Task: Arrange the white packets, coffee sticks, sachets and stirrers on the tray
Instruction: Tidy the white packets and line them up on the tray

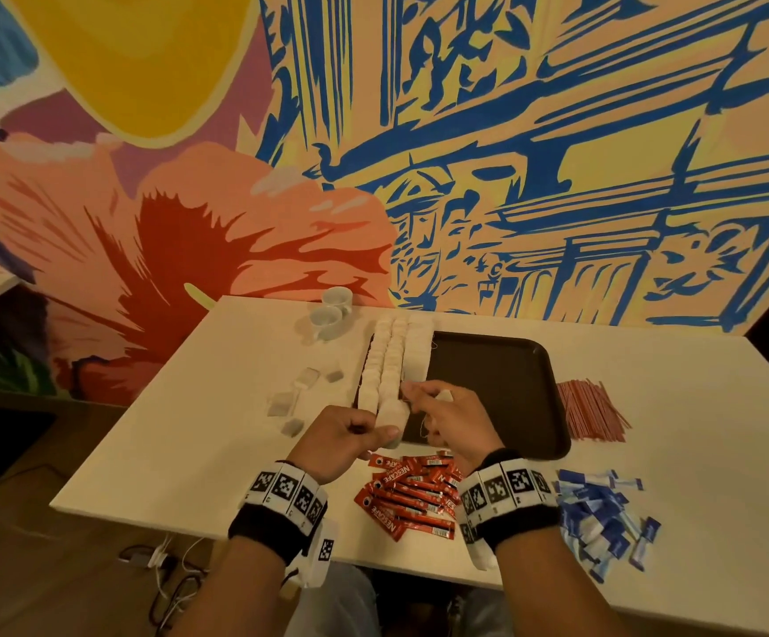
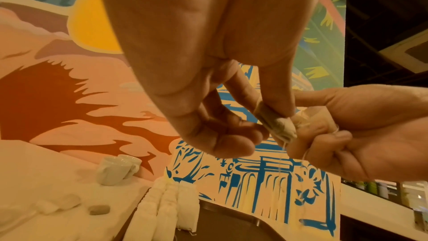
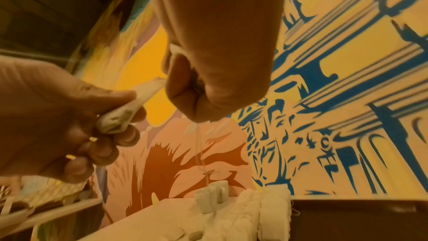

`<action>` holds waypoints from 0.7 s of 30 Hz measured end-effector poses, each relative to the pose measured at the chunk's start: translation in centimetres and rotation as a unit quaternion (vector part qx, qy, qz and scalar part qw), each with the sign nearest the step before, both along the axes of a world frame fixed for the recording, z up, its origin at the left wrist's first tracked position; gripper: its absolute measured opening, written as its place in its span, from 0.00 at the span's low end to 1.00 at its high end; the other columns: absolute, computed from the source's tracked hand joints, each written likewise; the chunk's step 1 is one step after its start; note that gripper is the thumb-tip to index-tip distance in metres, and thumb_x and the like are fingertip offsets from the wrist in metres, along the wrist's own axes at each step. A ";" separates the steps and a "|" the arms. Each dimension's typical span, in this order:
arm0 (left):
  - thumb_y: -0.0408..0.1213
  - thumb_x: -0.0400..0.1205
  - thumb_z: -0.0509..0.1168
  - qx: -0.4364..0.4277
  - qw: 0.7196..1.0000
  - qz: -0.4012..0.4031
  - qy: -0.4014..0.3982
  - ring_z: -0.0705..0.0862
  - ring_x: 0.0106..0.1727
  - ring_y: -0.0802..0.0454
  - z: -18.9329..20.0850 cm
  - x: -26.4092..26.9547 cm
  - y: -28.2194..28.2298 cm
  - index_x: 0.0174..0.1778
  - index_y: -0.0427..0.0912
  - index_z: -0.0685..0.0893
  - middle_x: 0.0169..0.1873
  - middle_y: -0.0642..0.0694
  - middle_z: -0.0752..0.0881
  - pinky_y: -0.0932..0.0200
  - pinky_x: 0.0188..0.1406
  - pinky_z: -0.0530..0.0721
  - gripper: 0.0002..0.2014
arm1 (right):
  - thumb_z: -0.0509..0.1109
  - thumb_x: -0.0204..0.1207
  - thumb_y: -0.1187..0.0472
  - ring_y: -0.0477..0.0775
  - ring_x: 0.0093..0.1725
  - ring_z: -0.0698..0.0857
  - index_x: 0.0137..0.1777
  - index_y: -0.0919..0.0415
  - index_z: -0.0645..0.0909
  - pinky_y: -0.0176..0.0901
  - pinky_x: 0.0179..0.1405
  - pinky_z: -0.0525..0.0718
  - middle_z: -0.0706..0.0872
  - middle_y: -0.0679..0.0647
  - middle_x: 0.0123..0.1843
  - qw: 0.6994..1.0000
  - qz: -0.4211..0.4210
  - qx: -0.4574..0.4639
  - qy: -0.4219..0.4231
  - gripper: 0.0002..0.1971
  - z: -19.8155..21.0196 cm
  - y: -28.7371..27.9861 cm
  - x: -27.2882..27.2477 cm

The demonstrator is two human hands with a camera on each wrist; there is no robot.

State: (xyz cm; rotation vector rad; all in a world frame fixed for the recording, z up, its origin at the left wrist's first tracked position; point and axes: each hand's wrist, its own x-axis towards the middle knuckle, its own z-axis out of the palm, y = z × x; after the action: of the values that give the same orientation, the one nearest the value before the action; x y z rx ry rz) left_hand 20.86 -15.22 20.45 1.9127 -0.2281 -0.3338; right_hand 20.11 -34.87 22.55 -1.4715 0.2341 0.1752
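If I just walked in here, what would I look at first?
Probably the huge bright wall painting behind the table. Next, the left hand and right hand, pinching a small white packet between them over the near edge of the brown tray. Rows of white packets line the tray's left side.

We take the tray (image 1: 506, 383) on the desk (image 1: 217, 429) as our landmark. Along its left edge we see rows of packets (image 1: 389, 360) running front to back. Left of the tray a few loose packets (image 1: 293, 400) lie on the desk, and behind those stand two cups (image 1: 333, 310). Just right of the tray lie the stirrers (image 1: 591, 411). In front of it is the heap of coffee sticks (image 1: 412, 496), with the sachets (image 1: 603, 517) to their right.
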 end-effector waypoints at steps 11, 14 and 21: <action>0.40 0.79 0.76 0.064 0.990 0.124 -0.002 0.88 0.43 0.45 -0.5 9.0 1.8 0.47 0.34 0.89 0.44 0.36 0.91 0.52 0.41 0.88 0.11 | 0.67 0.83 0.69 0.53 0.42 0.82 0.66 0.69 0.81 0.45 0.40 0.85 0.82 0.61 0.49 0.960 -0.092 0.225 0.135 0.13 -2.4 -2.9 3.5; 0.48 0.75 0.76 0.167 0.982 0.092 -0.008 0.89 0.43 0.45 -1.6 11.6 1.3 0.41 0.44 0.89 0.39 0.45 0.91 0.46 0.46 0.89 0.11 | 0.63 0.83 0.73 0.55 0.47 0.82 0.68 0.68 0.81 0.46 0.44 0.85 0.81 0.63 0.54 0.963 -0.081 0.211 0.144 0.15 -3.0 -3.3 3.6; 0.44 0.83 0.68 0.318 0.948 -0.024 0.013 0.85 0.52 0.43 -5.2 14.1 -2.3 0.47 0.42 0.87 0.47 0.43 0.87 0.59 0.44 0.79 0.09 | 0.64 0.85 0.73 0.58 0.51 0.88 0.69 0.68 0.81 0.47 0.47 0.89 0.87 0.66 0.58 0.968 -0.070 0.183 0.158 0.14 -4.5 -4.3 4.0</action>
State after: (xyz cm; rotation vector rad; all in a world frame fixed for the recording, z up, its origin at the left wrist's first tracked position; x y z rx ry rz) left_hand 34.96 -17.48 15.28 2.5401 -0.1583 -0.5091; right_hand 24.15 -39.12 18.02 -1.0509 0.5340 0.3227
